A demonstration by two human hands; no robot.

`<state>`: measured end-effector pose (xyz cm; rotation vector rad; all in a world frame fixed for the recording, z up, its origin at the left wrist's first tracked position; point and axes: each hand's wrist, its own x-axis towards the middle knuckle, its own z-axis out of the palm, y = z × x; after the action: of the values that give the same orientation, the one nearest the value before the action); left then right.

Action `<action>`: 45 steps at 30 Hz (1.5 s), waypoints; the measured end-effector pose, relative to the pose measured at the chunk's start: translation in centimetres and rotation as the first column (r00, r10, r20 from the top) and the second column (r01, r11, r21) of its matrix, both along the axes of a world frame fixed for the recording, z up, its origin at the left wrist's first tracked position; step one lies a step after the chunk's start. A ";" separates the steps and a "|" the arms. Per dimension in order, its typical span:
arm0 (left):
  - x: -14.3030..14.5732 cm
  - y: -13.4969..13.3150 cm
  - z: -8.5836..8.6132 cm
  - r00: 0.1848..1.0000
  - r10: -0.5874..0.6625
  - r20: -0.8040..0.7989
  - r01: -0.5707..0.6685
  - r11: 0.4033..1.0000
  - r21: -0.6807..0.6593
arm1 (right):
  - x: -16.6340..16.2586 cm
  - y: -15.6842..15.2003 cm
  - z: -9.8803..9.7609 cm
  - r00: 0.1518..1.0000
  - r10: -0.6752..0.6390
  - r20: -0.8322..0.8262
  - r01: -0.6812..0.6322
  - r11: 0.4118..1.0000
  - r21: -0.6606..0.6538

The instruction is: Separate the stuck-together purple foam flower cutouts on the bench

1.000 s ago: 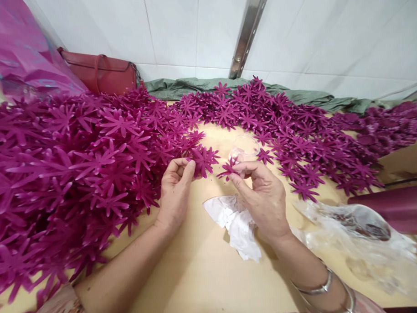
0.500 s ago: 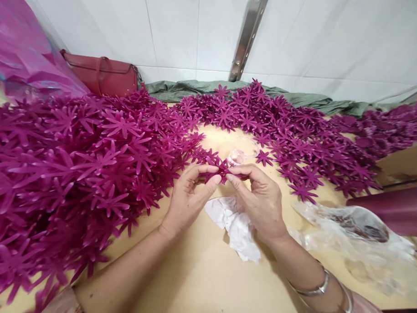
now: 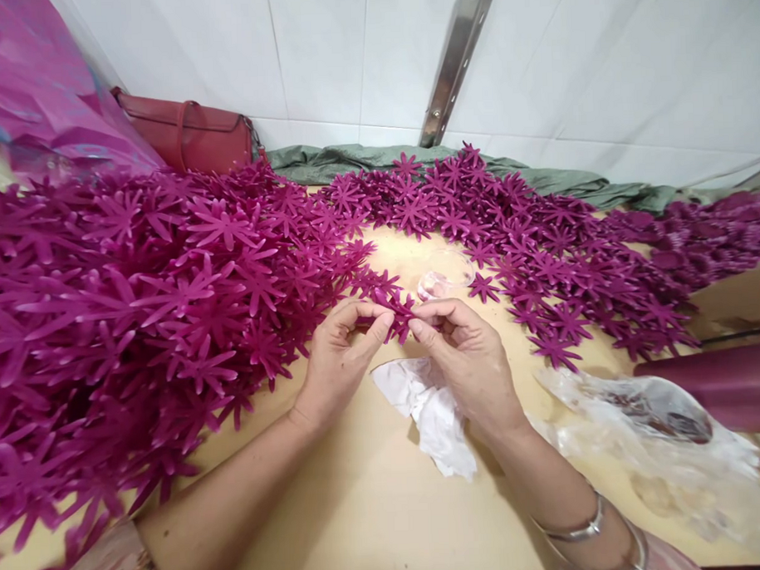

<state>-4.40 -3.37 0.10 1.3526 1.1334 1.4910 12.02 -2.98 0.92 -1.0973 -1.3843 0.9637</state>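
Observation:
Between my hands is a small magenta artificial flower piece (image 3: 396,315) with narrow petals. My left hand (image 3: 345,353) pinches its left side between thumb and forefinger. On the other side, the thumb and forefinger of my right hand (image 3: 470,357) are closed on a petal. The fingertips hide part of the piece. Just beneath the hands, a crumpled white cloth (image 3: 431,416) lies on the table (image 3: 363,502). A clear plastic ring-shaped item (image 3: 435,283) rests a little beyond the fingers.
A large heap of magenta flower pieces (image 3: 138,318) covers the left side. Another pile (image 3: 515,230) curves along the back and right. A red handbag (image 3: 188,134) stands by the wall. At right are a clear plastic bag (image 3: 653,442) and a dark magenta cylinder (image 3: 720,385).
Both hands have shifted slightly left. The flower piece between them now shows more, with its petals more spread, and the left fingertips sit a little farther from the right ones.

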 end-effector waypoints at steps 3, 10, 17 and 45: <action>0.0 0.0 0.0 1.000 -0.005 0.006 0.005 1.000 -0.017 | -0.1 -0.2 0.3 0.997 -0.006 0.075 -0.001 0.996 0.087; -0.2 -0.1 -0.1 0.993 -0.065 -0.097 0.069 0.997 0.039 | -0.1 -0.4 0.3 0.981 -0.031 0.190 -0.012 0.975 0.221; -0.2 0.0 -0.2 0.996 0.010 -0.094 -0.001 0.995 0.099 | 0.5 0.0 0.3 0.985 -0.002 0.175 -0.015 0.995 0.096; -0.3 -0.6 -0.2 0.934 0.152 -0.324 -0.080 0.971 0.225 | 0.1 0.0 0.2 0.980 0.000 -0.200 -0.023 0.993 -0.116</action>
<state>-4.71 -3.99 -0.09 1.7659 1.3183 1.5330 12.15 -2.97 1.10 -1.0486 -1.1837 1.1437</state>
